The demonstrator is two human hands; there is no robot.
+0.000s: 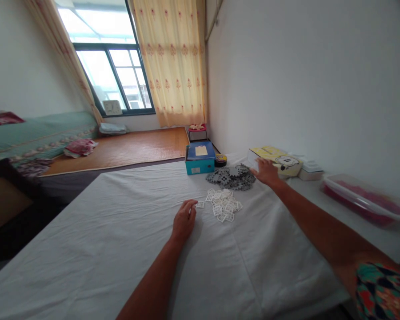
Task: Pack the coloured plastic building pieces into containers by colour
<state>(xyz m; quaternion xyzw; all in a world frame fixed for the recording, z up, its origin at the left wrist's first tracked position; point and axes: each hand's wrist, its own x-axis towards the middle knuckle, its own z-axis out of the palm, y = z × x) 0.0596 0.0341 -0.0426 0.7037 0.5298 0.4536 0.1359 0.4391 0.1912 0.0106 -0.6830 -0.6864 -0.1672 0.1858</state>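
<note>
My left hand (184,218) rests on the white sheet (120,240), fingers curled, its fingertips touching a single small white lattice piece (200,204). Just right of it lies a pile of several white lattice pieces (224,205). Behind that sits a heap of grey lattice pieces (231,177). My right hand (266,172) reaches far forward to the right edge of the grey heap, beside a yellow cartoon-printed box (280,159); its fingers are partly hidden.
A blue box (200,159) and a small round black tin (220,159) stand behind the grey heap. A white box (310,171) and a clear lidded container with pink contents (363,198) line the wall at right. A bed and window lie beyond.
</note>
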